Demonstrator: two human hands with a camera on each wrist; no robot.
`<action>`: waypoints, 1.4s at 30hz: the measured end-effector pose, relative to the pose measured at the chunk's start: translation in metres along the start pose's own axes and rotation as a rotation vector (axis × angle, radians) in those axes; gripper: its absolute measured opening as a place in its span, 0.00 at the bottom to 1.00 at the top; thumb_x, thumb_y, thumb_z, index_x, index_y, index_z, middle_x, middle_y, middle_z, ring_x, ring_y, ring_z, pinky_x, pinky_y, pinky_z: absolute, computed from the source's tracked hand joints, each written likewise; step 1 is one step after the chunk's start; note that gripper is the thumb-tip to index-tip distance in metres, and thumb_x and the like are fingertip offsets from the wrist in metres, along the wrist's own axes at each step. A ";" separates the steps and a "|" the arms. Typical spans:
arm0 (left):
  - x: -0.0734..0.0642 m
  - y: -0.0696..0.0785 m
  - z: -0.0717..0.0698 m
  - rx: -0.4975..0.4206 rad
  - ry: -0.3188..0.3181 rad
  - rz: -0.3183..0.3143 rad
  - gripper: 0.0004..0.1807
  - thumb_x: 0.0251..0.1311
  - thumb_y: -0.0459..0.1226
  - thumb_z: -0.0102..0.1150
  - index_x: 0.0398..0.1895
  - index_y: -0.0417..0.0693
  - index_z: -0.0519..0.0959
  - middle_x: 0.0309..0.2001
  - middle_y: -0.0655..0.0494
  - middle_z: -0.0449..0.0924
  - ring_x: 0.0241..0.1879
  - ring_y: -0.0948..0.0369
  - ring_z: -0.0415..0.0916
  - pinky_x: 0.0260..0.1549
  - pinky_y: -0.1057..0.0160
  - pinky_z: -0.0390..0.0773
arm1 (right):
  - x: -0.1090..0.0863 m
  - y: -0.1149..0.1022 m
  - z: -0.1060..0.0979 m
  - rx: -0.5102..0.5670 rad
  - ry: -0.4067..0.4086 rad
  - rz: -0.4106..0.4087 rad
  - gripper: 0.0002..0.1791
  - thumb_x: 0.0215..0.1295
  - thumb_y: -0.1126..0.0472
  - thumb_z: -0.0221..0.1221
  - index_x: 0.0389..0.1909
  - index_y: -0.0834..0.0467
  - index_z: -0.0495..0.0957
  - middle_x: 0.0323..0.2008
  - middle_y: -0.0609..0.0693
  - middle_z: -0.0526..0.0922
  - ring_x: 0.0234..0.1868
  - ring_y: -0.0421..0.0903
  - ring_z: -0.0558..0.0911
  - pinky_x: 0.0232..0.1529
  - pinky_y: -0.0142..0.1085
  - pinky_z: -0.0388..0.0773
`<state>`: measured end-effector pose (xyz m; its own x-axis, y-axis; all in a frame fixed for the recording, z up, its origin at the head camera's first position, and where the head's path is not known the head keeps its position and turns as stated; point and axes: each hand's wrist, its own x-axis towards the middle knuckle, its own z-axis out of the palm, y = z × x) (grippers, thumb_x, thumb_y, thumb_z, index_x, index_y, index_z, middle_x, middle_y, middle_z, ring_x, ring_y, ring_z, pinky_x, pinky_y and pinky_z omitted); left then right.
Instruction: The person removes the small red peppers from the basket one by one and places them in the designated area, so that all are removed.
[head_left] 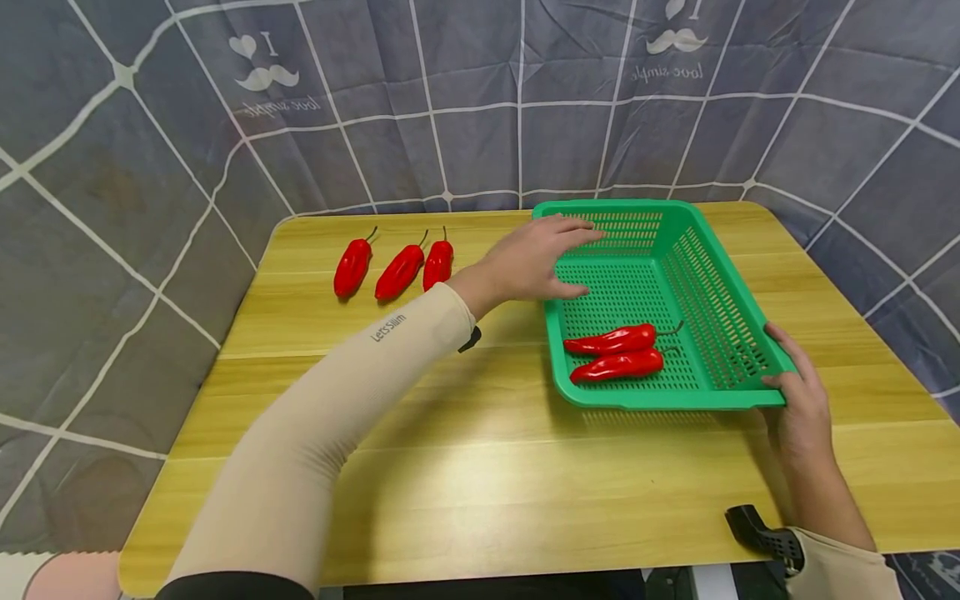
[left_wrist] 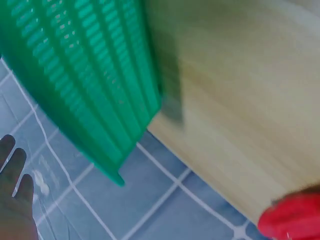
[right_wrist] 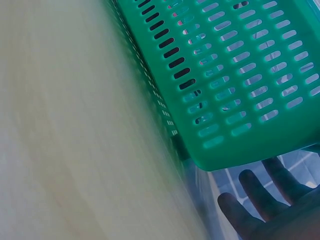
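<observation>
A green plastic basket (head_left: 720, 402) with slotted walls stands on the right half of the table. Two red peppers (head_left: 618, 367) lie side by side on its floor, near the front left corner. My left hand (head_left: 528, 258) reaches across the basket's left rim, fingers apart and holding nothing; its spread fingers (left_wrist: 12, 167) also show in the left wrist view. At the front right corner, my right hand (head_left: 806, 408) holds the basket's rim, thumb on top and a finger along the outer side. In the right wrist view its other fingers (right_wrist: 257, 192) extend beside the basket wall.
Three more red peppers (head_left: 400, 272) lie in a row on the wooden table (head_left: 480, 467), back left, stems pointing away. The left forearm passes in front of the rightmost one. A grey checked cloth (head_left: 480, 150) hangs behind the table and along both sides.
</observation>
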<state>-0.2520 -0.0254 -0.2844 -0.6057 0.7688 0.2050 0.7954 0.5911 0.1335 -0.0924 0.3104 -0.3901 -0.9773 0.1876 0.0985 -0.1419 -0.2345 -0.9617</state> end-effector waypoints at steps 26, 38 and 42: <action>0.034 0.045 0.027 0.088 -0.473 0.091 0.39 0.59 0.55 0.67 0.73 0.56 0.68 0.72 0.61 0.65 0.71 0.60 0.60 0.66 0.63 0.63 | 0.003 -0.003 0.001 -0.152 0.106 0.058 0.36 0.65 0.72 0.40 0.71 0.45 0.72 0.66 0.44 0.65 0.49 0.37 0.71 0.35 0.23 0.72; 0.043 0.058 0.037 0.112 -0.565 0.077 0.25 0.60 0.46 0.68 0.60 0.52 0.78 0.51 0.61 0.77 0.48 0.63 0.71 0.48 0.65 0.74 | 0.005 -0.004 0.000 -0.181 0.134 0.076 0.37 0.64 0.72 0.40 0.70 0.43 0.72 0.69 0.42 0.64 0.51 0.36 0.69 0.38 0.22 0.69; 0.042 0.059 0.040 0.091 -0.585 0.050 0.13 0.60 0.46 0.67 0.45 0.53 0.79 0.39 0.60 0.76 0.39 0.63 0.69 0.37 0.65 0.72 | 0.003 -0.003 0.000 -0.148 0.119 0.059 0.37 0.64 0.73 0.40 0.70 0.45 0.73 0.68 0.44 0.65 0.51 0.37 0.70 0.38 0.22 0.71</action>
<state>-0.2316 0.0515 -0.3071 -0.4974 0.7880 -0.3628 0.8343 0.5491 0.0490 -0.0955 0.3115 -0.3871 -0.9565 0.2912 0.0188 -0.0522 -0.1072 -0.9929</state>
